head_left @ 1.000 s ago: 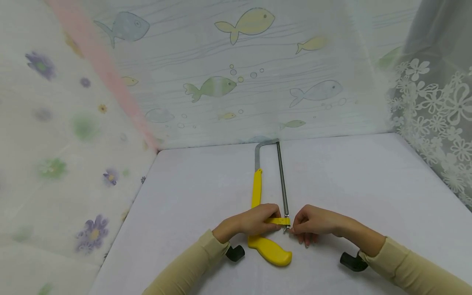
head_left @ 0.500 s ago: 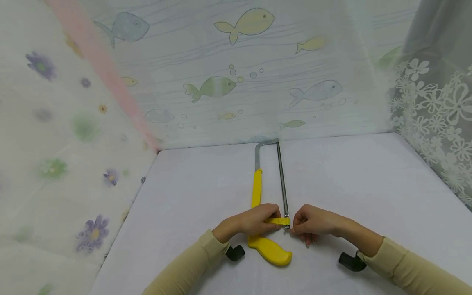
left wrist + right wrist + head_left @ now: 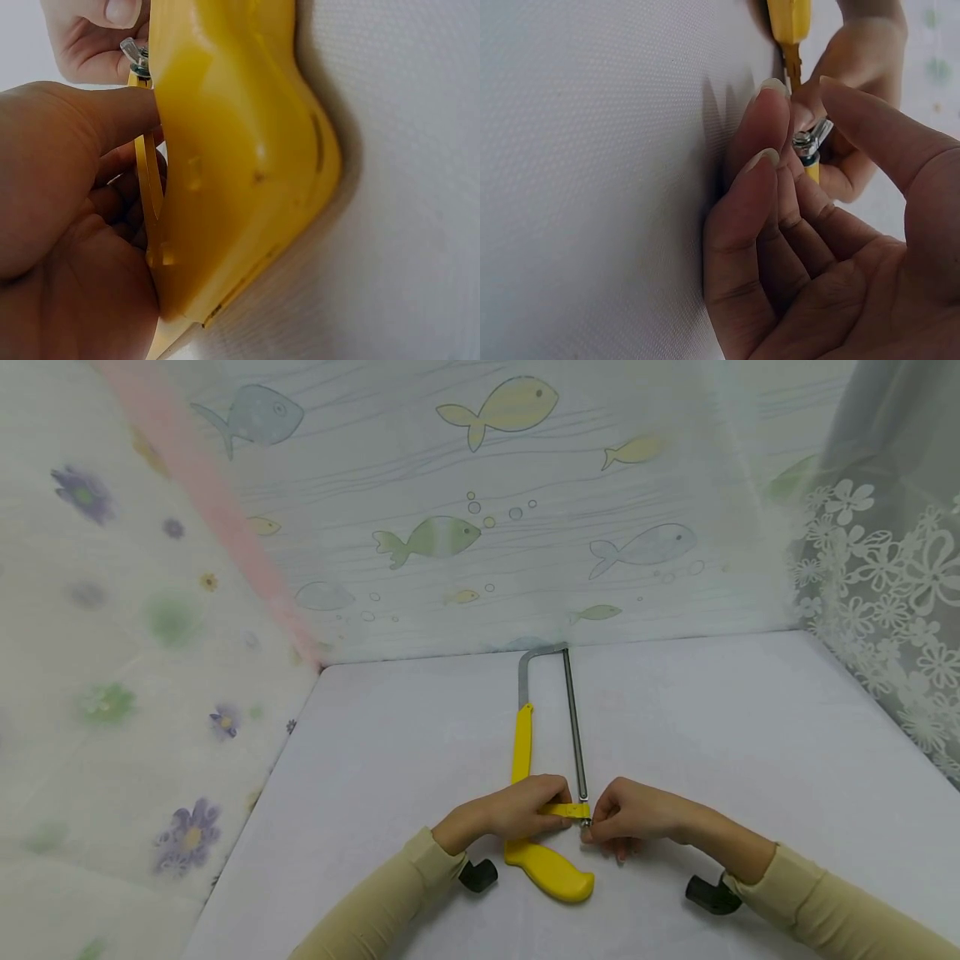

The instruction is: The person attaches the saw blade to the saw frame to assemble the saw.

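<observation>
Down the middle of the white tabletop [image 3: 420, 727] lay the yellow hacksaw [image 3: 522, 743], its blade [image 3: 575, 731] on the right, its handle [image 3: 557, 873] at the near end! The left hand [image 3: 521, 806] gripped it just beyond that handle, and there was the right hand [image 3: 641, 814], fingers bent, fingertips right at the small metal fitting [image 3: 586, 823], contact too tiny to call! Behind, pale fish [image 3: 521, 406] dotted a printed sheet [image 3: 352, 485].

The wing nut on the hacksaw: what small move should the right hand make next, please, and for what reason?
Probably the right hand should pinch the wing nut between thumb and finger. In the right wrist view, its thumb stands apart from its fingers near the nut, with no clear pinch, while the left hand grips the hacksaw, which should help steady it.
</observation>
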Available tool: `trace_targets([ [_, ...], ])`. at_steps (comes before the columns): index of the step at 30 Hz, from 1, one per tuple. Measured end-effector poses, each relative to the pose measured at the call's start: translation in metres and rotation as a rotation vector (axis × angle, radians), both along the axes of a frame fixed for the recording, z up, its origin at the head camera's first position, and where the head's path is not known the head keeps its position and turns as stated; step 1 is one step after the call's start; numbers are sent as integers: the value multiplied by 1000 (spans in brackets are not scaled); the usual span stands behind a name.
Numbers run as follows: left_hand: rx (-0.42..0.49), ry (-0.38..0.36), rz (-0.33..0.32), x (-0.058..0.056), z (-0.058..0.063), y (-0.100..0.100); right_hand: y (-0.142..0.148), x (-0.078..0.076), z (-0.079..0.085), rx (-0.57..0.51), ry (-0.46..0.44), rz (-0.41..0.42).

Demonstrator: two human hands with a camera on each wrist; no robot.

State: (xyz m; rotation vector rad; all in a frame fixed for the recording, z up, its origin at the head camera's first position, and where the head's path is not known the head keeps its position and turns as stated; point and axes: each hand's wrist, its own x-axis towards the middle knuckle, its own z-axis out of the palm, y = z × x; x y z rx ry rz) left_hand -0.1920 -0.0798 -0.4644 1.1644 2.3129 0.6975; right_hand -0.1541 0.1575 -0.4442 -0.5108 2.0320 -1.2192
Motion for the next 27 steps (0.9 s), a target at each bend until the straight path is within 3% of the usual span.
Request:
trace_targets([
  [27,-2,-9,15,2,2,0,0,1,2,20,-7,7],
])
